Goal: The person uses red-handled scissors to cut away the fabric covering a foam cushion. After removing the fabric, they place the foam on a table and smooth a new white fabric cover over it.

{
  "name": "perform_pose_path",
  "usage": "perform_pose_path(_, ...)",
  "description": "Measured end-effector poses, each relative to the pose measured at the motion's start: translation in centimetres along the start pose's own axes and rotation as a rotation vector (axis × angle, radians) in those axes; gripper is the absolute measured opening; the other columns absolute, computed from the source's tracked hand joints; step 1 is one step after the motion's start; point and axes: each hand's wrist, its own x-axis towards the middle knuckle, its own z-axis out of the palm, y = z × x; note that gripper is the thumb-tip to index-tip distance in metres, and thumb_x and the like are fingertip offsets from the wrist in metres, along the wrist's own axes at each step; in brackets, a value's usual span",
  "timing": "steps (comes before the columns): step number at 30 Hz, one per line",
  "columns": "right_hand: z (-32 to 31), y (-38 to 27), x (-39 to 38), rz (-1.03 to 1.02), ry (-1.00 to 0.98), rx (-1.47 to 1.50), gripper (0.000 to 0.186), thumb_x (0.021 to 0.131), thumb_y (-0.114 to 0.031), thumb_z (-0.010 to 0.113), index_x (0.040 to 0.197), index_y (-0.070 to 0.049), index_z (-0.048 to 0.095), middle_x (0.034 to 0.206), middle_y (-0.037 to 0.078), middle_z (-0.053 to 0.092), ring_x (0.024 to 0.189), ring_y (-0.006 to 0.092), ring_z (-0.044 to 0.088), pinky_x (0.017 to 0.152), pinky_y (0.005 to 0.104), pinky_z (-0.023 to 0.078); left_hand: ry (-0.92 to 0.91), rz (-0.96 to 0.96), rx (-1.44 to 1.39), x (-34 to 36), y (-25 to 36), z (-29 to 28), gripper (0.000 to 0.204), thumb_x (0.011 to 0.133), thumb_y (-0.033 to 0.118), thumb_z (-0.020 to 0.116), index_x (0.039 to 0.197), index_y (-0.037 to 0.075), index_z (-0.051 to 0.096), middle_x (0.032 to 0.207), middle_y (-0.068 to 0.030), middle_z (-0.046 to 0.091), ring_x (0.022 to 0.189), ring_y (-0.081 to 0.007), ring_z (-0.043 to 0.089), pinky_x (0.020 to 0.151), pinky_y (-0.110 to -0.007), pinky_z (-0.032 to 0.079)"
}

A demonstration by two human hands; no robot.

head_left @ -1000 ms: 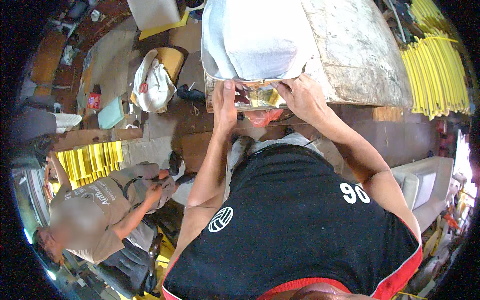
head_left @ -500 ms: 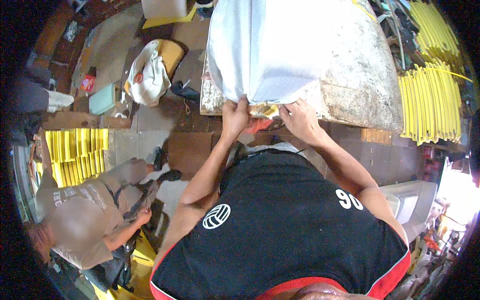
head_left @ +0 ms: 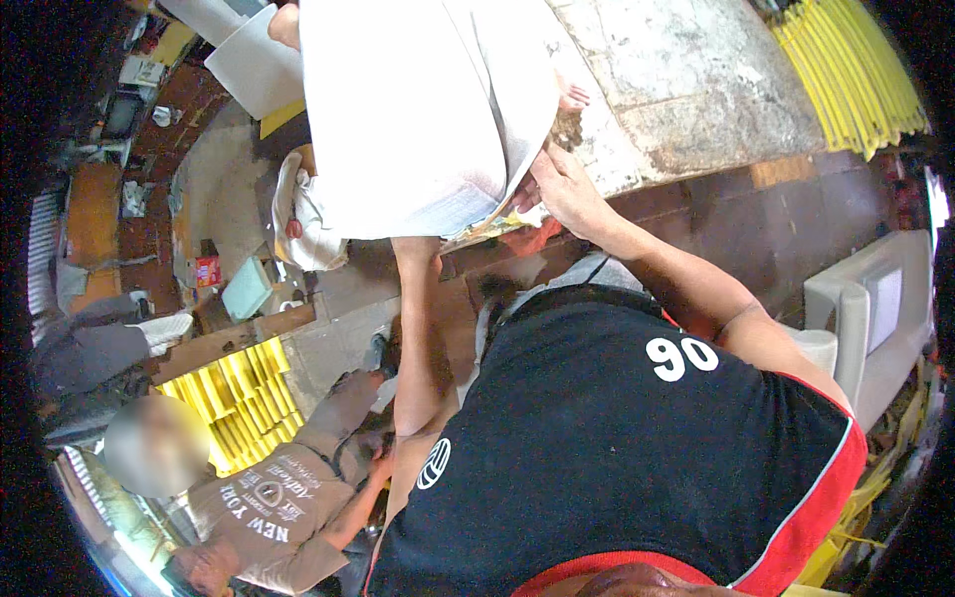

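Observation:
A large white cloth (head_left: 398, 119) spreads in front of me, over part of a worn, stained table (head_left: 696, 90). My right hand (head_left: 562, 189) is closed on the cloth's near right edge, its fingertips partly behind the fold. My left forearm (head_left: 423, 328) runs beneath the near edge of the cloth, which hides that hand. Fingertips (head_left: 572, 95) show at the cloth's right side; whose they are I cannot tell. At its upper left, part of another hand (head_left: 286, 27) touches the edge. Something orange-red (head_left: 530, 239) hangs below the table edge near my right hand.
Bundled yellow strips (head_left: 851, 75) lie at the far right, and more yellow pieces (head_left: 234, 398) stand at the left. A co-worker in a brown shirt (head_left: 279, 497) is at my lower left. Beyond the left side of the cloth are a whitish bag (head_left: 308, 214) and a pale green box (head_left: 249, 289).
Both hands were pinching the cloth's near edge; now my left arm is under it. The cloth has risen and shifted left, and my view has turned. Fingers at the cloth's sides have appeared.

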Motion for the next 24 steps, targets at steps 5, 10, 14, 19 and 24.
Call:
perform_pose_path(5, 0.9, 0.3, -0.9, 0.059, 0.113, 0.299, 0.065, 0.102, -0.057, 0.032, 0.117, 0.002, 0.054, 0.088, 0.011, 0.065, 0.071, 0.0182, 0.065, 0.067, 0.0321, 0.055, -0.139, 0.257, 0.667, 2.0, -3.1, -4.3, 0.039, 0.086, 0.006, 0.067, 0.121, -0.004, 0.055, 0.113, -0.0144, 0.063, 0.097, -0.0237, 0.062, 0.081, -0.037, 0.052)
perform_pose_path(10, 0.9, -4.1, -1.7, -0.116, 0.025, -0.170, 0.034, 0.094, -0.022, 0.052, 0.114, 0.004, 0.059, 0.092, 0.018, 0.068, 0.086, 0.0290, 0.065, 0.078, 0.0412, 0.050, -0.008, 0.078, 0.284, -0.7, 0.6, -0.9, 0.035, 0.089, 0.012, 0.065, 0.119, -0.005, 0.057, 0.111, -0.0152, 0.063, 0.099, -0.0258, 0.061, 0.086, -0.038, 0.051)
perform_pose_path(14, -1.5, 1.0, -1.1, -0.193, -0.018, -0.565, 0.029, 0.087, -0.013, 0.048, 0.111, 0.001, 0.056, 0.082, 0.026, 0.063, 0.079, 0.0417, 0.063, 0.076, 0.0464, 0.050, -0.096, 0.310, 0.752, -0.5, -1.1, -2.2, 0.033, 0.091, 0.012, 0.063, 0.118, -0.005, 0.057, 0.111, -0.0149, 0.063, 0.100, -0.0258, 0.061, 0.088, -0.036, 0.050)
perform_pose_path(19, -1.0, 6.8, -0.2, -0.083, 0.067, -0.580, 0.032, 0.089, -0.019, 0.049, 0.109, 0.004, 0.057, 0.087, 0.031, 0.063, 0.084, 0.0468, 0.062, 0.079, 0.0485, 0.049, -0.038, 0.091, 0.409, 0.3, -7.0, -3.5, 0.040, 0.089, 0.010, 0.065, 0.124, -0.004, 0.051, 0.120, -0.0134, 0.059, 0.109, -0.0246, 0.058, 0.091, -0.035, 0.048)
perform_pose_path(24, -2.5, 5.3, -0.6, -0.006, 0.083, -0.400, 0.032, 0.092, -0.023, 0.054, 0.104, 0.006, 0.062, 0.083, 0.022, 0.067, 0.078, 0.0325, 0.066, 0.073, 0.0435, 0.051, -0.076, 0.245, 0.592, 0.1, -3.5, -2.0, 0.039, 0.092, 0.013, 0.062, 0.126, -0.003, 0.051, 0.121, -0.0127, 0.059, 0.110, -0.0230, 0.057, 0.093, -0.036, 0.046)
